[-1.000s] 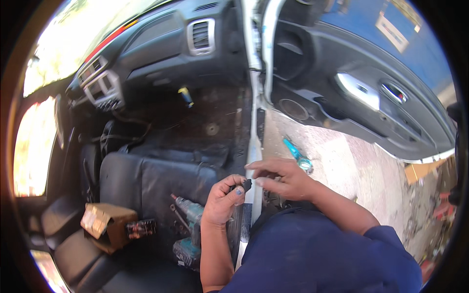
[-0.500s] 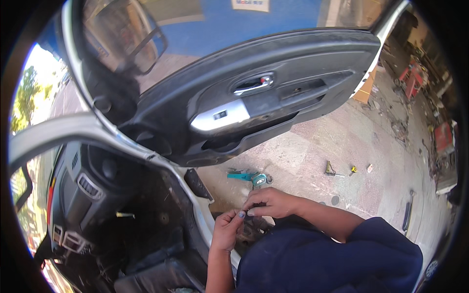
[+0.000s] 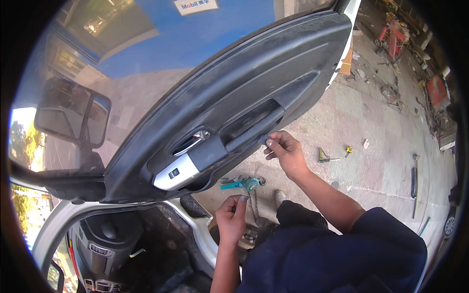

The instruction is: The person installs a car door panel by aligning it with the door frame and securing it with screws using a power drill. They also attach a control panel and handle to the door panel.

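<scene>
Right hand [image 3: 285,150]: small dark piece [image 3: 264,140] is pinched near black plastic door panel [image 3: 229,97].
Left hand [image 3: 231,219]: half curled; any hold cannot be told.

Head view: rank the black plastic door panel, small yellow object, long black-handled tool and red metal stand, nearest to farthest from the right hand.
1. Black plastic door panel: by the right hand; contact unclear.
2. Small yellow object: floor, to the right.
3. Long black-handled tool: floor, farther right.
4. Red metal stand: far upper right.
</scene>
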The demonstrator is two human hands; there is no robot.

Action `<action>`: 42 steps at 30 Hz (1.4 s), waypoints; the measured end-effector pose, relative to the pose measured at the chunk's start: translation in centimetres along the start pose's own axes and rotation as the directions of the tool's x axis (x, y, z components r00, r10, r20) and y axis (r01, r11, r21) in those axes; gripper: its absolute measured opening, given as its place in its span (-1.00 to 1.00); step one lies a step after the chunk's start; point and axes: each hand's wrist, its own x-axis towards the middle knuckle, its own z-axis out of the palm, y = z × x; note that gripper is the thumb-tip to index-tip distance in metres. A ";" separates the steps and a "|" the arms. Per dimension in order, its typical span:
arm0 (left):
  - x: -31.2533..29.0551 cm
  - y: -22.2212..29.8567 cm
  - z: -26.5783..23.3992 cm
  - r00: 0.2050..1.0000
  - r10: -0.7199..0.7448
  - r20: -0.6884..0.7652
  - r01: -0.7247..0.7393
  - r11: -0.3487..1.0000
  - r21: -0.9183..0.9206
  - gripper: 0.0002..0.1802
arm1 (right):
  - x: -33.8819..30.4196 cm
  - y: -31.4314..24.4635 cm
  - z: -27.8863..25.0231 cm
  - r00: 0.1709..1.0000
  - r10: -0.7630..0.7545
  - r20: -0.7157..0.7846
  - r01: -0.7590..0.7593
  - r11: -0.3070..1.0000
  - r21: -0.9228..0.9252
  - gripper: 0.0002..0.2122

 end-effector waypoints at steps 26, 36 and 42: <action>8.8 3.4 7.9 0.964 0.204 0.169 -0.185 0.975 -0.122 -0.68 | -4.5 -3.0 -2.3 0.908 0.392 0.149 -0.418 0.825 0.379 -0.80; 8.5 3.3 6.5 0.927 0.365 0.088 -0.375 0.909 0.181 -0.67 | -5.3 -1.5 0.4 0.953 0.291 0.083 -0.300 0.946 0.124 -0.81; 9.6 4.5 5.9 0.884 0.446 0.143 -0.468 0.826 0.315 -0.72 | -3.5 -0.3 -0.4 0.994 0.006 0.108 0.009 0.991 -0.133 -0.80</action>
